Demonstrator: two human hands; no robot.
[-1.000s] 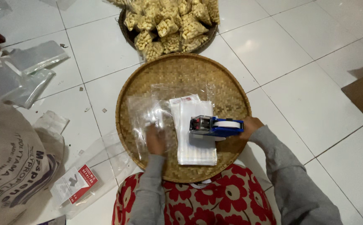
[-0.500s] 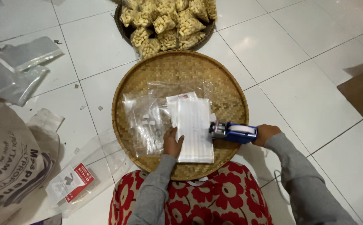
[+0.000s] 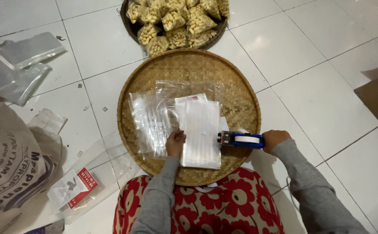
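Note:
A round woven bamboo tray (image 3: 236, 91) lies on the tiled floor in front of my lap. On it are a stack of clear plastic bags (image 3: 200, 130) and more loose clear bags (image 3: 148, 119) to its left. My left hand (image 3: 175, 143) presses on the left edge of the stack. My right hand (image 3: 275, 139) grips a blue handheld label gun (image 3: 240, 139), whose nose sits at the stack's right edge.
A second round tray (image 3: 132, 27) at the top holds several packed bags of pale snacks (image 3: 176, 19). Clear bags (image 3: 20, 65) lie at left, a large printed white sack (image 3: 7, 169) at lower left, and a bag packet with a red label (image 3: 78, 186) beside it.
The label gun and my right hand moved right, off the stack to its right edge. My left hand shifted right onto the stack's left edge.

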